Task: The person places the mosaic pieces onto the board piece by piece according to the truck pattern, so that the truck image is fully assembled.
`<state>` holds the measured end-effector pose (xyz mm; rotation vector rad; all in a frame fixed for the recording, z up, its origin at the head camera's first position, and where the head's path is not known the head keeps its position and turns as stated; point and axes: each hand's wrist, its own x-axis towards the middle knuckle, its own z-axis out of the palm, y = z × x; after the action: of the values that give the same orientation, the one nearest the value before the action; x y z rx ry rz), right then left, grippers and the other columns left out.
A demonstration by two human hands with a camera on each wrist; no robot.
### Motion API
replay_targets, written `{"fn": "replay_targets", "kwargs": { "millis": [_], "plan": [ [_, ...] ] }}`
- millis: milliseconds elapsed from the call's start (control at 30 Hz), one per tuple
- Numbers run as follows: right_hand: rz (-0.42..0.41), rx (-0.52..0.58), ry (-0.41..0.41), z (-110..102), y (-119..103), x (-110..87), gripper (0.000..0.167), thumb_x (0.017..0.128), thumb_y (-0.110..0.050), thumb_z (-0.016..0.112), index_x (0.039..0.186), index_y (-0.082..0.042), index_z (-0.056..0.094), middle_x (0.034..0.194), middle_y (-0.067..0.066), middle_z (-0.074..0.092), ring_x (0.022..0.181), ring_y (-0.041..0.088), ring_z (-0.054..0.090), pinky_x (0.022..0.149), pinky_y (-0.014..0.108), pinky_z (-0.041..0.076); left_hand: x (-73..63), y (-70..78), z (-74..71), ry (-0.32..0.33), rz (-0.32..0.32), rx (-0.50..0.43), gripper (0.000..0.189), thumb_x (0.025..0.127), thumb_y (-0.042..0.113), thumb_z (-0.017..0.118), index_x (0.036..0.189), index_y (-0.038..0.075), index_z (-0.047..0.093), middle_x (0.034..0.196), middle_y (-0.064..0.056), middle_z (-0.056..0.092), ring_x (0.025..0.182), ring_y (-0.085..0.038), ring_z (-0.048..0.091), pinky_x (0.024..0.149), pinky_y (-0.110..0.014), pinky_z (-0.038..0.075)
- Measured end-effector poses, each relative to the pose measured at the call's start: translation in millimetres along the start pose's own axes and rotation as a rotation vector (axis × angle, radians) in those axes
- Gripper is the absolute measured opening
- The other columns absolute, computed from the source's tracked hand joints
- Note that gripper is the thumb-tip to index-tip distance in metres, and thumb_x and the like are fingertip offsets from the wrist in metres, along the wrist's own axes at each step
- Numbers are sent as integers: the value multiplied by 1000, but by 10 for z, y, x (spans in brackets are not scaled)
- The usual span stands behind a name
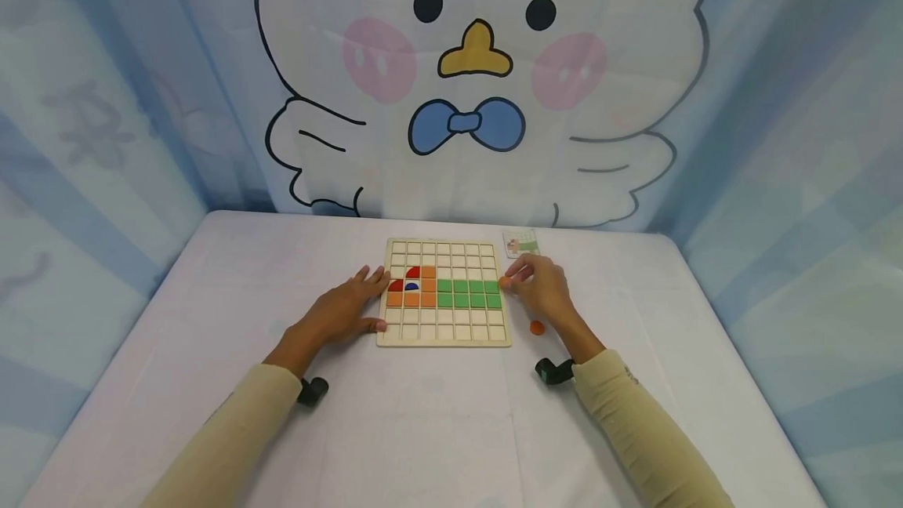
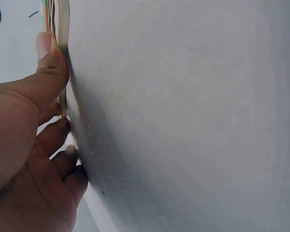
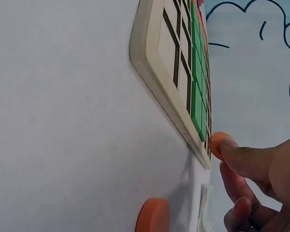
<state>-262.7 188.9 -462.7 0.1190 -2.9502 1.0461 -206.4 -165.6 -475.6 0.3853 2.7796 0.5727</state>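
A wooden grid board (image 1: 444,329) lies on the table, with orange, red, green and blue-and-white tiles in several of its squares. My left hand (image 1: 343,309) rests along its left side, fingers spread and touching the edge, the thumb (image 2: 52,60) against the near part. At the right edge, my right hand (image 1: 542,287) pinches a small orange piece (image 3: 216,144) with a rounded outline between thumb and fingers, close above the green tiles (image 1: 469,294). A second orange round piece (image 1: 537,328) lies on the cloth near the right wrist.
A small printed card (image 1: 520,242) lies behind the right hand, by the board's far right corner. White cloth (image 1: 423,429) covers the table. A curtain with a cartoon figure (image 1: 466,179) hangs behind, and blue-and-white curtains (image 1: 92,202) flank both sides.
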Motion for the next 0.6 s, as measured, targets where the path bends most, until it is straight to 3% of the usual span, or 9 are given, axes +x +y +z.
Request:
{"fn": "replay_targets", "kwargs": {
  "millis": [400,600],
  "plan": [
    [-88,96,-47,101,-193,-131,15,89,-18,88,98,-17,76,92,4,76,72,20,54,61,30,38,7,7,20,0,-2,0,96,94,41,79,170,16,25,178,-9,19,167,-39,13,128,-65,28],
    [-142,82,-67,156,-304,-168,12,91,-16,86,97,-17,76,88,1,76,76,16,61,61,27,40,4,9,14,0,0,-3,97,93,41,80,170,17,25,178,-9,19,167,-39,13,128,-66,29]
  ]
}}
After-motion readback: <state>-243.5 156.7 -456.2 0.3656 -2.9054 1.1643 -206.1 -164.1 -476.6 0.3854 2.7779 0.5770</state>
